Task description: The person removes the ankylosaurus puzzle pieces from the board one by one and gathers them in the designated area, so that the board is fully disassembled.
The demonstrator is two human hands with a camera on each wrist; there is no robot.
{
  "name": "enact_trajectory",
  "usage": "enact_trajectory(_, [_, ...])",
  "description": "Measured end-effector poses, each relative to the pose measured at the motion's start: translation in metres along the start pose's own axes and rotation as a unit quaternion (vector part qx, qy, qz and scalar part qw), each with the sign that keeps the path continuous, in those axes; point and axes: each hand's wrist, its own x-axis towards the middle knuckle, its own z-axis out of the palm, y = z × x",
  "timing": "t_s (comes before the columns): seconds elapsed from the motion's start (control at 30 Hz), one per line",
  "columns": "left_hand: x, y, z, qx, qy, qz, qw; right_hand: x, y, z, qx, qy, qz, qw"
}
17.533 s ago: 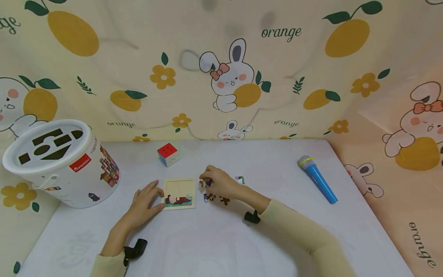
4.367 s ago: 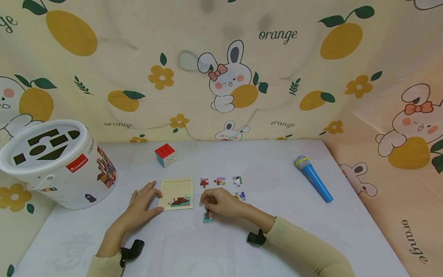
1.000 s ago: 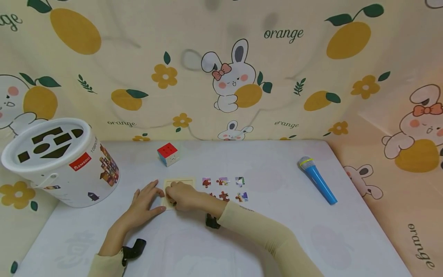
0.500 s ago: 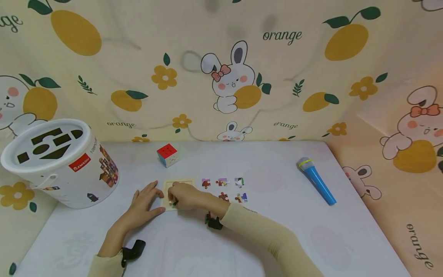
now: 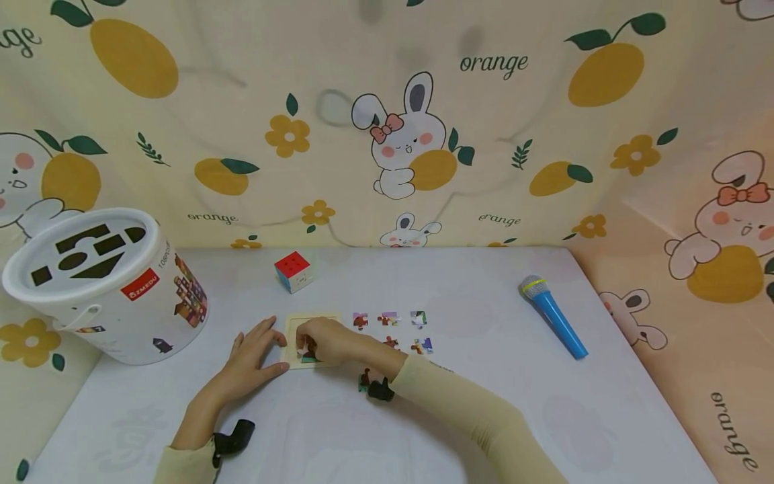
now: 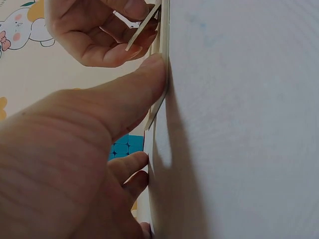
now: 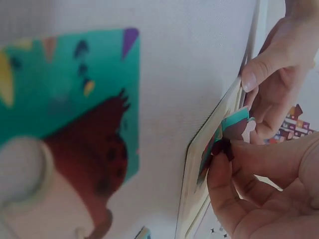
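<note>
My left hand rests at the left side of a pale wooden puzzle frame, its thumb and index finger touching the rim. In the left wrist view the thumb presses the frame's edge. Over the frame, my right hand pinches a small jigsaw piece in teal and dark red. That piece is tilted up from the frame in the right wrist view, and shows edge-on in the left wrist view. The right fingers hide much of the frame's inside; some printed picture shows at its bottom.
Several loose jigsaw pieces lie right of the frame; one piece is partly behind the right wrist camera. A cube puzzle stands behind the frame. A white bucket is at left, a blue toy microphone at right.
The right hand went from the loose pieces to the frame with a piece, then shifted slightly right over it. Earlier, loose pieces were moved about on the table. The left hand stayed at the rim.
</note>
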Motion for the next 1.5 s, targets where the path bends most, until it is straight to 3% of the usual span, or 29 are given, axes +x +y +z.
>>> enact_trajectory(0.3, [-0.001, -0.002, 0.002, 0.004, 0.003, 0.0, 1.0, -0.002, 0.007, -0.002, 0.063, 0.011, 0.001, 0.998])
enact_trajectory(0.6, [0.0, -0.002, 0.002, 0.007, 0.005, 0.007, 0.9999, -0.002, 0.016, -0.004, 0.151, 0.016, 0.004, 0.9885])
enact_trajectory(0.87, [0.001, -0.001, 0.002, 0.009, 0.005, 0.004, 0.9999, -0.003, 0.018, -0.007, 0.152, 0.028, -0.012, 0.988])
enact_trajectory(1.2, [0.0, 0.0, 0.002, 0.007, 0.011, 0.021, 0.9997, -0.006, 0.021, -0.014, 0.182, 0.048, -0.019, 0.9819])
enact_trajectory(1.5, [-0.001, 0.002, 0.002, 0.016, 0.01, 0.013, 0.9997, -0.021, 0.034, -0.02, 0.196, 0.055, -0.033, 0.9785])
